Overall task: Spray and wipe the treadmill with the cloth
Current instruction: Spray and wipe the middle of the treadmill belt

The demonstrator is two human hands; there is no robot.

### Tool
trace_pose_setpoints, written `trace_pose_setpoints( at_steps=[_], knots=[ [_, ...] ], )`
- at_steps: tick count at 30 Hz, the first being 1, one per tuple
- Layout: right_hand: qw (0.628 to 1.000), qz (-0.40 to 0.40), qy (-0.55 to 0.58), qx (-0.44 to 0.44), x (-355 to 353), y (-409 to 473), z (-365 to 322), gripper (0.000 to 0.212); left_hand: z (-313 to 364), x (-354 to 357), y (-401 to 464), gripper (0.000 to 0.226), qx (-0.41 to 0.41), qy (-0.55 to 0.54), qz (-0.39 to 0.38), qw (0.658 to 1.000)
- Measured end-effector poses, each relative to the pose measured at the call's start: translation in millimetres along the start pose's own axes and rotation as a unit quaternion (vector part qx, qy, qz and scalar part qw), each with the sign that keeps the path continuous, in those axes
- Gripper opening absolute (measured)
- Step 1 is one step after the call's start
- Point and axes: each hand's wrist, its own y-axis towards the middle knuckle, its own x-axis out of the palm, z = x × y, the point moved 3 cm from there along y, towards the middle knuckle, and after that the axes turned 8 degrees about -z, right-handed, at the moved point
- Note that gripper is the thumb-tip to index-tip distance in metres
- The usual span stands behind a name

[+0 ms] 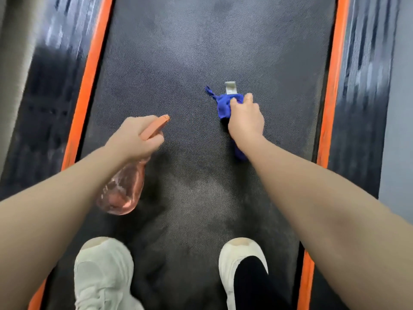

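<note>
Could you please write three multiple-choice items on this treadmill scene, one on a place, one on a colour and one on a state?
1. Where is the cloth?
A. on the belt, under the right hand
B. on the left side rail
C. draped over a shoe

2. What colour are the strips along the belt?
A. green
B. orange
C. white

3. What is the left hand doing?
A. resting flat on the belt
B. hanging empty
C. gripping the spray bottle

Answers:
1 A: the right hand grips the blue cloth against the belt.
2 B: an orange strip runs along each side.
3 C: its fingers curl round the head of the pink spray bottle.
</note>
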Motion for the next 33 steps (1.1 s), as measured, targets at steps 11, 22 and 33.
trace_pose_setpoints(
  at_steps=[11,22,33],
  knots=[
    [0.960,-0.092,-0.057,-0.257,33,-35,-79,0.040,-76,-8,-35,0.036,-0.178,-0.086,0.071,0.978],
    [0.978,-0.091,-0.029,-0.185,21,-37,-78,0.043,-70,7,-62,0.035,-0.191,-0.171,0.014,0.966],
    [0.982,-0.063,-0.013,-0.175,24,-30,-99,0.043,-82,34,-77,0.021,-0.204,-0.158,-0.032,0.966]
  ],
)
